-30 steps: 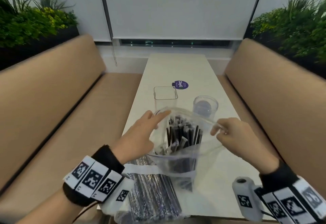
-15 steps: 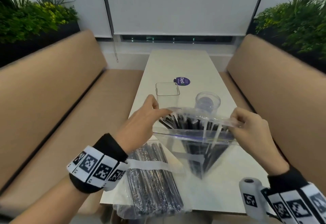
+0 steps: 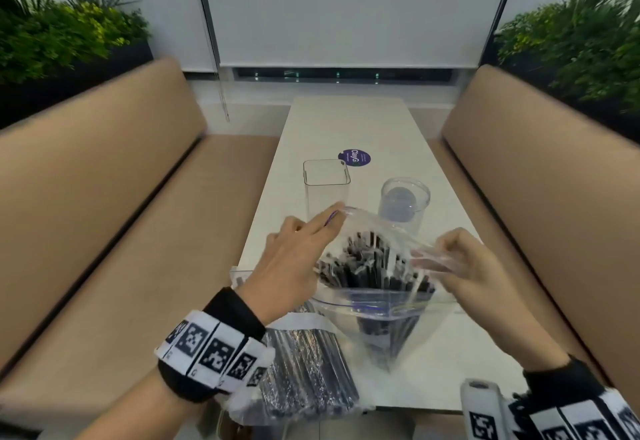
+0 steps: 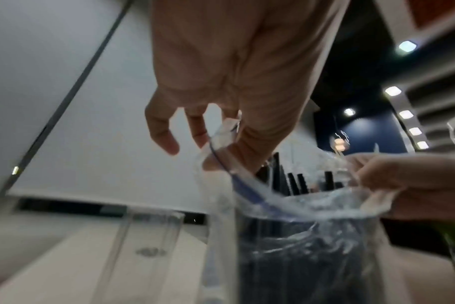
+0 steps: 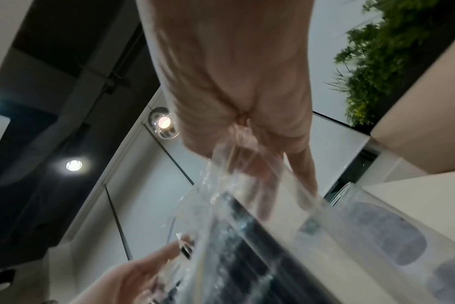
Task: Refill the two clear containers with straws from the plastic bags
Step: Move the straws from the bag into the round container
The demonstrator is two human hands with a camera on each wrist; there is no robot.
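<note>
A clear zip bag of black straws stands upright over the near part of the white table, its mouth spread wide. My left hand pinches the left edge of the mouth. My right hand pinches the right edge. Behind the bag stand a square clear container and a round clear container; neither shows any straws. A second bag of straws lies flat on the table under my left wrist.
Tan bench seats run along both sides of the narrow table, with planters behind their backs. A round purple sticker lies on the table beyond the containers. A lowered blind covers the window at the far end.
The bag's mouth was pulled taut and flat half a second ago; now it is spread open again and the straw tops show. Both hands kept their hold on its edges.
</note>
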